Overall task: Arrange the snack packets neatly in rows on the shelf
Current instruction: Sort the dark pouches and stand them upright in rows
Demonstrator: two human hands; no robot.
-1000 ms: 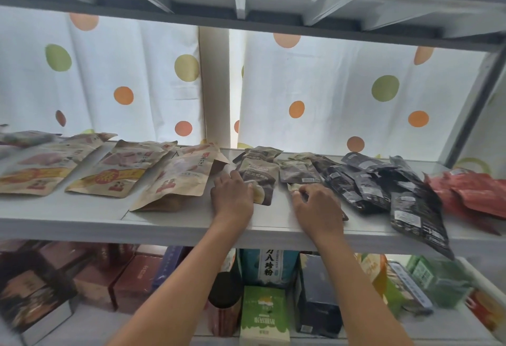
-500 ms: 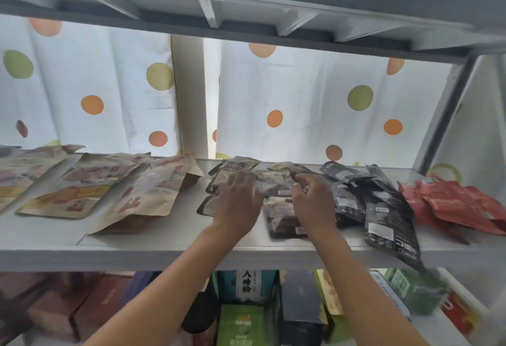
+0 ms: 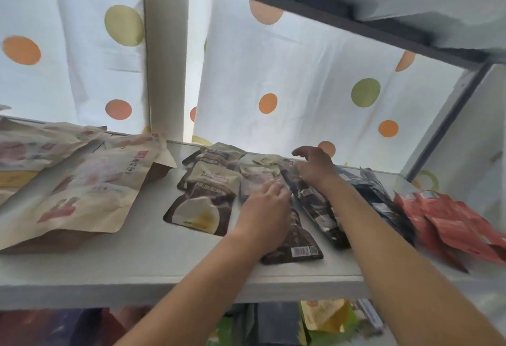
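Snack packets (image 3: 204, 198) lie flat on the white shelf (image 3: 137, 258), brown-and-cream ones at centre, kraft pouches (image 3: 82, 189) at nine o'clock, red packets (image 3: 454, 225) at three. Our left hand (image 3: 264, 210) rests with loosely curled fingers on a dark packet (image 3: 295, 241); our right hand (image 3: 315, 166), fingers spread, presses the black packets (image 3: 315, 203) at one o'clock. We judge we are squaring the middle row; next, slide these straight and parallel

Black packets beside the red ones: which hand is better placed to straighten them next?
Probably the right hand: it already lies at the black packets, while the left hand rests on the brown packets.
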